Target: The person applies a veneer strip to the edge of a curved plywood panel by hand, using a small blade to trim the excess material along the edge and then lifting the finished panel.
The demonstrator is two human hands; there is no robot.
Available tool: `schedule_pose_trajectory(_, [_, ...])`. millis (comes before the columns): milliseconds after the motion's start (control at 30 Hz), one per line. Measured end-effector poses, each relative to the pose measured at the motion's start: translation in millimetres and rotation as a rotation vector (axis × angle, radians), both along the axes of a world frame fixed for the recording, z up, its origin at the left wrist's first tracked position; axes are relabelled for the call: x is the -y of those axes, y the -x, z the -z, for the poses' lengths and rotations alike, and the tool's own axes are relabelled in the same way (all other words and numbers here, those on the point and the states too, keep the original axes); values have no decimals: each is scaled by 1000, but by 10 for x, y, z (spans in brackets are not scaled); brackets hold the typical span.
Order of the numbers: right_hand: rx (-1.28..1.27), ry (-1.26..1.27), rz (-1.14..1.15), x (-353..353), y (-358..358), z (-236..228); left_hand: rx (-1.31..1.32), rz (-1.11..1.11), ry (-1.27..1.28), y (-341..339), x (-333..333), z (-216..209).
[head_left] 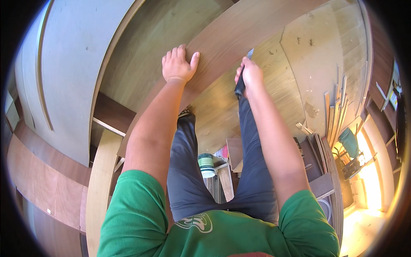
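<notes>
A long brown wood-grain board [233,36] runs slantwise before me, from the upper right down toward my left arm. My left hand [176,64] lies on its left edge, fingers stretched out and thumb spread to the right. Right of the board, my right hand [251,77] is closed around a black-handled tool [240,87]. A short bluish-white blade tip shows above the fist, pointing up and away from me. Its exact kind is hard to make out. The blade appears apart from the board.
Large grey panels [70,73] stand at the left. A green and white container [206,165] is between my legs. Thin wood strips [338,113] lean at the right, near stacked boards [332,171]. A light wooden sheet [274,73] lies beyond my feet.
</notes>
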State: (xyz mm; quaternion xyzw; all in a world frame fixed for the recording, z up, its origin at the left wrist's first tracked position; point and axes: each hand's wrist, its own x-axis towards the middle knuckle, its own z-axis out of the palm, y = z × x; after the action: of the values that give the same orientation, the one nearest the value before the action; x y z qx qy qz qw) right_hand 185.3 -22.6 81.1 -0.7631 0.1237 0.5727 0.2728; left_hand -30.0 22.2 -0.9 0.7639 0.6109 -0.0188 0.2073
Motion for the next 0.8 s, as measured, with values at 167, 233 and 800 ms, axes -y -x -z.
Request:
schedule_pose_trajectory(167, [31,-60,127,59,241,-151,-5,-1,16,-3,-11,-16])
schedule_pose_trajectory(233, [69,-20,109,-51,255,103,3,5,19,-68,-51,-58])
schedule_pose_trajectory(800, [-63,-54,193,214,165,-251,-30,6,-16,21,4,23])
